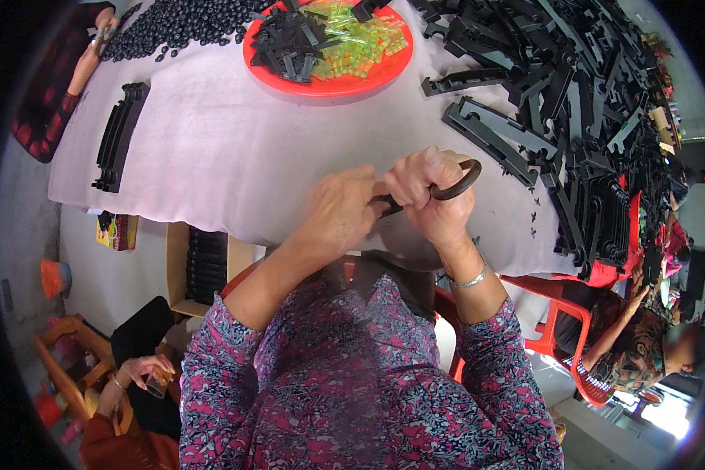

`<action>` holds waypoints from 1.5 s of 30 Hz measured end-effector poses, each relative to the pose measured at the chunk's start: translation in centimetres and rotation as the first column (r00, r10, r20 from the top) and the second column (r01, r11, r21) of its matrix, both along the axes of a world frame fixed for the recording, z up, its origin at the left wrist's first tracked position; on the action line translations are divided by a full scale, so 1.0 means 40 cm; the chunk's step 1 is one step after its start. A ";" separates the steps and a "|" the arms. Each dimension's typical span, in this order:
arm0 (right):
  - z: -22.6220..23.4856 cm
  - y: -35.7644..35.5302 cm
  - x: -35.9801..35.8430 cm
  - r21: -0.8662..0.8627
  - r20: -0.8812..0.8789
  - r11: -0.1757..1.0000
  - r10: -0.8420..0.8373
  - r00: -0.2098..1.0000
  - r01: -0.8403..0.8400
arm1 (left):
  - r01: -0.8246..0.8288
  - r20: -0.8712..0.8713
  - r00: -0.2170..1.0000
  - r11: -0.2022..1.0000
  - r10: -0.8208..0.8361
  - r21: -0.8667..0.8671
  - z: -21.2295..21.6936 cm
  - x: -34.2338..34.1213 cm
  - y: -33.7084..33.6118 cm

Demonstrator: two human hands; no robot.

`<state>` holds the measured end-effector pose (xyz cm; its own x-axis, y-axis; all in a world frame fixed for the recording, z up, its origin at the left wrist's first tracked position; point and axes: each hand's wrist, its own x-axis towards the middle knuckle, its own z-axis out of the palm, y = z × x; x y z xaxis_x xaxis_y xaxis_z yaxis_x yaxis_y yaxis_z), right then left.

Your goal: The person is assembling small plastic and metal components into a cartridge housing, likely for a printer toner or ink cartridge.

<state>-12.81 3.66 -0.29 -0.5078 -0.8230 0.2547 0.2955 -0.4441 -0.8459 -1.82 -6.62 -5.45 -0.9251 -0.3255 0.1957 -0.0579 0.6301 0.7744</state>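
Observation:
Over the near part of the cloth-covered table, my two hands meet. My right hand (429,192) is closed around a dark tool with a curved loop handle (466,182); the loop sticks out past the fingers on the right, and its kind is hidden by the hand. My left hand (338,207) is closed beside it, fingertips pressed together near a short dark piece (387,206) that shows between the hands. I cannot tell whether that piece belongs to the tool or is separate.
A red tray (333,91) holds black and yellow-green plastic pieces. Long black plastic parts (540,86) are heaped at right; more black parts (121,137) lie at left. Small black pieces (184,27) are spread at far left, near another person's hand (90,63). People sit at both sides.

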 end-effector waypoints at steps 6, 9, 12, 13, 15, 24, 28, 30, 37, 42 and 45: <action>-0.006 0.013 -0.004 0.050 -0.062 0.999 0.019 0.998 -0.016 | -0.005 -0.006 1.000 1.000 0.005 -0.009 0.003 -0.001 0.008; -0.012 0.008 -0.008 0.049 -0.058 0.998 0.042 0.997 -0.039 | -0.013 -0.044 0.999 1.000 0.012 -0.020 0.004 0.003 0.008; -0.016 0.008 -0.005 0.063 -0.057 0.998 0.014 0.998 -0.010 | 0.040 -0.084 0.996 0.999 -0.042 -0.026 0.011 0.008 -0.001; -0.015 0.006 -0.006 0.074 -0.068 0.997 0.001 0.998 0.004 | 0.064 -0.096 0.993 0.998 -0.066 -0.030 0.012 0.006 -0.005; -0.010 -0.001 -0.013 0.115 0.005 0.993 -0.004 1.000 0.004 | 0.076 -0.154 0.985 0.997 -0.080 -0.031 0.010 0.001 0.000; -0.001 -0.003 -0.023 0.091 0.027 0.995 0.041 0.999 -0.043 | 0.064 -0.149 0.986 0.997 -0.070 -0.045 0.014 -0.001 0.006; 0.011 0.009 -0.011 0.154 -0.084 0.988 0.000 0.996 0.013 | 0.034 -0.130 0.991 0.996 -0.044 -0.080 0.009 -0.001 0.005; 0.020 0.013 0.000 0.221 -0.216 0.971 -0.045 0.975 0.093 | 0.039 -0.172 0.984 0.997 -0.049 -0.065 0.007 0.000 0.002; 0.018 0.008 -0.002 0.180 -0.433 0.977 -0.027 0.901 0.115 | 0.086 -0.180 0.980 0.996 -0.081 0.022 0.015 0.006 -0.002; -0.024 0.013 -0.017 0.071 -0.502 0.993 -0.050 0.864 0.099 | 0.080 -0.190 0.979 0.997 -0.078 0.004 -0.001 0.003 0.004; -0.027 0.008 -0.005 0.017 -0.525 0.991 -0.106 0.844 0.135 | 0.092 -0.181 0.980 0.996 -0.089 0.008 0.000 0.005 0.003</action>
<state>-13.02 3.99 -1.37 -0.4074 -0.7831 0.4698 -0.2490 -0.3997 -0.8822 -1.63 -6.51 -5.45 -0.9010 -0.2466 0.3568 0.1399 0.6133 0.7773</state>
